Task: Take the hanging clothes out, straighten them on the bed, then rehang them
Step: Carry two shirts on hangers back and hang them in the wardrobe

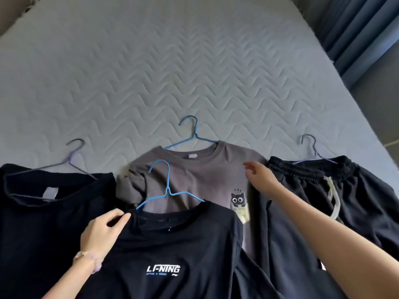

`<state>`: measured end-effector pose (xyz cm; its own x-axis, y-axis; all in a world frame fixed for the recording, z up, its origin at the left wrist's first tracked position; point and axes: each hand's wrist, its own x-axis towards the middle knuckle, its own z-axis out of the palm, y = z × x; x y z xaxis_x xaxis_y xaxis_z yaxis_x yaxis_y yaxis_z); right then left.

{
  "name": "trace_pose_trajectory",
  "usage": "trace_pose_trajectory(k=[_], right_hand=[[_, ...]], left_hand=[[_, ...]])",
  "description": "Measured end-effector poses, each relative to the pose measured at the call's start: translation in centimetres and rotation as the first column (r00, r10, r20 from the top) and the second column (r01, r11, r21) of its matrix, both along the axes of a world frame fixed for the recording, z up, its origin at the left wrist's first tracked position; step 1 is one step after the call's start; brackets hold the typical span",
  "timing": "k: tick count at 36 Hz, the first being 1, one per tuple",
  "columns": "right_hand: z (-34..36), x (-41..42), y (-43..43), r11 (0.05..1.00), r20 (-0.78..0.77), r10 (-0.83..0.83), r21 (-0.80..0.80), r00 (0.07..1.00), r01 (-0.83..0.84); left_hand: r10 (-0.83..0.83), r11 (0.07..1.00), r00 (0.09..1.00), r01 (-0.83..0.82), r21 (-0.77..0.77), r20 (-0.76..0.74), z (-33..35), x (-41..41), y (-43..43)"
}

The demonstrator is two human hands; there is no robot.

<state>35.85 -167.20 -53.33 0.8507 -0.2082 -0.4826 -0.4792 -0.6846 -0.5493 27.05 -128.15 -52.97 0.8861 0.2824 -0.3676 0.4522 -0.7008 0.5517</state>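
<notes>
**As It All Lies Now**

Where the grey quilted mattress of the bed [194, 72] runs to its near edge, four garments lie in a row, each on a wire hanger. My left grip [101, 231] pinches, thumb against forefinger, the shoulder beside the collar of the black T-shirt with white LI-NING lettering [172, 244]. That shirt lies at the middle of the near edge on a bright blue wire hanger [167, 190].

It overlaps the lower part of the grey T-shirt with a small black cat print [205, 175], which lies just behind it on a darker blue wire hanger [195, 133]. My right grip [259, 178] is at the grey shirt's other shoulder, fingers loose and apart, holding nothing. I cannot tell whether they touch the cloth.

Toward the near left corner lies a plain black T-shirt [43, 223] on a purplish-grey wire hanger [71, 159]. Toward the right edge lie black elastic-waisted bottoms with a pale drawstring [356, 201] on a purple wire hanger [315, 151].
</notes>
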Motion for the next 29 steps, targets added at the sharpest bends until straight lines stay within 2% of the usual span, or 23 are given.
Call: trace_pose_trajectory(k=[4, 7, 11, 16, 20, 26, 29], right_hand=[[-2.4, 4.4, 0.7, 0.988, 0.007, 0.102, -0.12, 0.995, -0.1], [-4.2, 6.9, 1.6, 0.977, 0.029, 0.139, -0.17, 0.99, -0.133], [-5.8, 9.1, 2.5, 0.961, 0.017, 0.183, -0.215, 0.983, -0.176], [-6.2, 11.3, 3.0, 0.939, 0.047, 0.18, -0.307, 0.982, -0.158], [-5.7, 12.9, 2.6, 0.971, 0.002, 0.135, -0.198, 0.991, -0.132], [-3.3, 13.7, 1.4, 0.915, -0.197, 0.323, -0.184, 0.926, -0.359], [-1.8, 13.5, 1.6, 0.917, -0.12, 0.352, -0.152, 0.928, -0.367]], left_hand=[[-0.005, 1.0, 0.999, 0.004, -0.009, -0.035, -2.7, 0.6, 0.7], [0.005, 0.998, 0.996, -0.011, -0.057, -0.094, -4.5, 0.6, 0.8], [0.035, 0.999, 0.989, -0.039, -0.026, -0.145, -6.2, 0.5, 0.7], [0.047, 0.998, 0.981, -0.055, -0.038, -0.188, -6.7, 1.0, 1.0], [0.05, 0.998, 0.979, -0.058, -0.037, -0.196, -6.9, 1.4, 1.1], [0.024, 0.998, 0.978, -0.036, -0.056, -0.206, -7.0, 1.5, 1.4], [0.013, 0.998, 0.98, -0.026, -0.062, -0.2, -6.8, 1.6, 1.4]])
